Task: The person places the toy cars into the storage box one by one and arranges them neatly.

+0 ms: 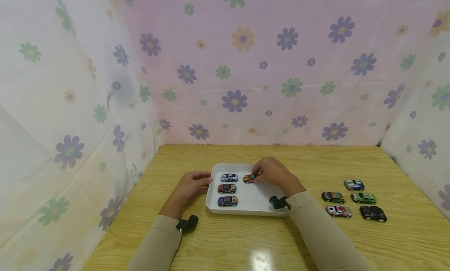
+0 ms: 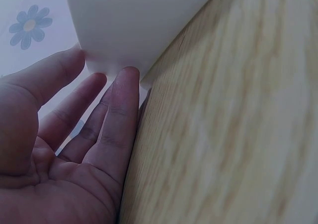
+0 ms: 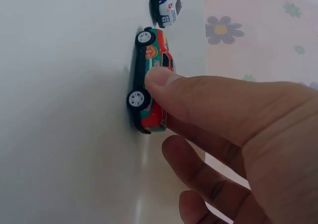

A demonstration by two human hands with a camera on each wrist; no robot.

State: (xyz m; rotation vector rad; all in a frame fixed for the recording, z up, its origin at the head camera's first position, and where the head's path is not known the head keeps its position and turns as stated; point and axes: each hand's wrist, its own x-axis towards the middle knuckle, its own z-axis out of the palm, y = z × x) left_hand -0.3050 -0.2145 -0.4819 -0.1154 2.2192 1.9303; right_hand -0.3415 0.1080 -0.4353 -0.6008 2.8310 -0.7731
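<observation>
A white tray (image 1: pixel 246 208) lies on the wooden table. Three toy cars stand in a column at its left: a white and blue one (image 1: pixel 229 177), a red one (image 1: pixel 226 188) and a blue one (image 1: pixel 227 201). My right hand (image 1: pixel 258 176) pinches a red, orange and green car (image 1: pixel 249 179) whose wheels rest on the tray floor. In the right wrist view my thumb (image 3: pixel 161 80) presses that car's side (image 3: pixel 153 118), with the white and blue car (image 3: pixel 166 4) beyond it. My left hand (image 1: pixel 206 181) has straight fingers (image 2: pixel 121 100) touching the tray's outer left wall (image 2: pixel 134 20).
Several more toy cars stand in a group on the table to the right, among them a green one (image 1: pixel 363 198) and a black one (image 1: pixel 373 213). Flowered cloth walls (image 1: pixel 239 68) enclose the table at the back and both sides.
</observation>
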